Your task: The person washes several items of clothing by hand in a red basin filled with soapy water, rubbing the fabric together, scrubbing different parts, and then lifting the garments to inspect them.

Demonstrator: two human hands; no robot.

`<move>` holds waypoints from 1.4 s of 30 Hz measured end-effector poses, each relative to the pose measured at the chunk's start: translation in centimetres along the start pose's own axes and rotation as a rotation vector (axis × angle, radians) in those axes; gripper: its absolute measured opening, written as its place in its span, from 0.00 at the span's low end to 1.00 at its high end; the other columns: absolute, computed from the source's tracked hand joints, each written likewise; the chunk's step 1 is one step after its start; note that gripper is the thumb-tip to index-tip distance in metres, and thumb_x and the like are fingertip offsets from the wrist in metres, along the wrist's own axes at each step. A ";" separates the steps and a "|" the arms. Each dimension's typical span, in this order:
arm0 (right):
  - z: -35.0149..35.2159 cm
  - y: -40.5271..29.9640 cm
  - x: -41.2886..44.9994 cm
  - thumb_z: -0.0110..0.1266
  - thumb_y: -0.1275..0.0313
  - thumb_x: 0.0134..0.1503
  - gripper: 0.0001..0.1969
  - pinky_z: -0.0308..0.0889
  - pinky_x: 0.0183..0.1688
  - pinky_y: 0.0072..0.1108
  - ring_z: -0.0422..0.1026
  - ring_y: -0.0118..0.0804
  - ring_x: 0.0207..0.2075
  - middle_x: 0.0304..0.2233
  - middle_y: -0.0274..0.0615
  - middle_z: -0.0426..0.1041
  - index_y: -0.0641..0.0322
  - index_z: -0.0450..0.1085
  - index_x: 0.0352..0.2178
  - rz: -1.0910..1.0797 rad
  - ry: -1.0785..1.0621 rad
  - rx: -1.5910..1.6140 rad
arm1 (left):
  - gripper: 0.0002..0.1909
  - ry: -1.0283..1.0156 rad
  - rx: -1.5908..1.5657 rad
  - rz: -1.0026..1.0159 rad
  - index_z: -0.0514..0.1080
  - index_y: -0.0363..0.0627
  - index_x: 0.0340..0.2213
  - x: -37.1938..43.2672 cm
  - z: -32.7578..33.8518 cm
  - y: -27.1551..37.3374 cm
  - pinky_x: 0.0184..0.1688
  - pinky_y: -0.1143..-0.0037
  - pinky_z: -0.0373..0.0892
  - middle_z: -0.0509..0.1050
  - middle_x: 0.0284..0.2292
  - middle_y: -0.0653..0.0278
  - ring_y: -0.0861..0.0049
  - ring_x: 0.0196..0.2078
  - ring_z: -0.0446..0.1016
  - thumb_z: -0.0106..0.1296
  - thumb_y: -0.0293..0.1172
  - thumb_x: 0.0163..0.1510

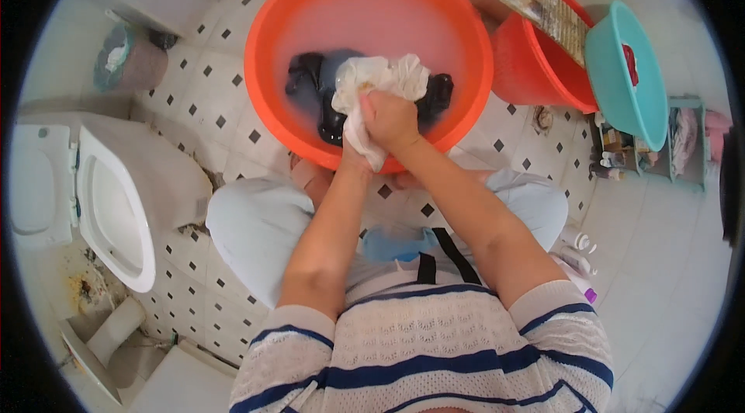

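Observation:
A wet white cloth (381,72) is bunched up over the near half of a large orange plastic basin (256,63). My right hand (393,119) is closed around it, thumb on top. My left hand (354,148) is inside the same cloth, which drapes over its back and wrist; its fingers are hidden. Cloudy, pinkish-white water (384,17) fills much of the basin. Dark, soaked fabric (332,122) lies partly under the water to the left of my hands, and another dark bunch (437,95) shows to the right.
At right, a wooden washboard (544,11) rests across a red bucket (515,66), with a turquoise basin (623,87) against it. Bottles (576,238) stand by my right knee. To the left are a toilet (113,209) and a lined waste bin (137,66). The floor (238,116) is tiled.

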State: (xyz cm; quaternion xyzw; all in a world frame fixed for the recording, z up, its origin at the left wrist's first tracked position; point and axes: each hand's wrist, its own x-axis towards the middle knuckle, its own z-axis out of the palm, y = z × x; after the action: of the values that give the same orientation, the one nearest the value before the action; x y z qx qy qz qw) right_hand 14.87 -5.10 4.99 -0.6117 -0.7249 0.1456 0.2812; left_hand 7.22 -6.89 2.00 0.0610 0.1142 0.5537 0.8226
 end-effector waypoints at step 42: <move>-5.1 7.6 1.1 0.59 0.64 0.43 0.14 0.57 0.33 0.14 0.60 0.24 0.29 0.25 0.32 0.64 0.59 0.66 0.28 0.526 -0.611 0.879 | 0.19 0.383 0.374 -0.058 0.59 0.38 0.45 0.8 0.7 2.5 0.45 0.71 0.64 0.66 0.43 0.58 0.69 0.43 0.67 0.40 0.37 0.56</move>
State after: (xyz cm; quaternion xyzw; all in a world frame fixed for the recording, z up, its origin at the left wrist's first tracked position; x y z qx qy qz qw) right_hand 23.88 -3.15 5.09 -0.5274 -0.4690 0.6662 0.2410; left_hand 5.48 -5.18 3.14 0.1029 0.3696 0.5006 0.7760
